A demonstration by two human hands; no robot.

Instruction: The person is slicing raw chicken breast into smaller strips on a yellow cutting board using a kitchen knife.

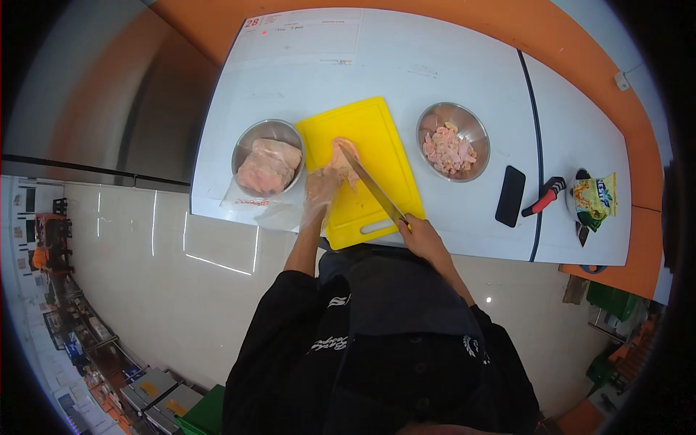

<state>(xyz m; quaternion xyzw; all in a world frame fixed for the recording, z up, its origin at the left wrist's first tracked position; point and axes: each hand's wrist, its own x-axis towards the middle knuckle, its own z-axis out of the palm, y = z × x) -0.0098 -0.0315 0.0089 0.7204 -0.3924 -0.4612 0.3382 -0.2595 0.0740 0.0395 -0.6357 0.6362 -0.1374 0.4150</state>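
My right hand point(426, 237) grips the handle of a long kitchen knife point(379, 194), its blade slanting up and left across a yellow cutting board point(391, 147). The blade's front part lies over a piece of raw meat point(343, 152), seemingly chicken, on the board. At the lower left of that piece, my left hand point(322, 187), in a clear plastic glove, presses or holds it; the fingertips are hard to make out. Left of the board a steel bowl point(239, 147) holds large raw pieces point(269, 166). Another steel bowl point(478, 130), on the right, contains small cut pieces point(449, 149).
On the white table point(337, 81), right of the bowls, lie a black smartphone point(510, 196) and a red-and-black handled tool point(545, 197). A bowl with a yellow-green packet point(596, 197) stands farther right. A clear plastic bag point(277, 213) lies at the near left edge.
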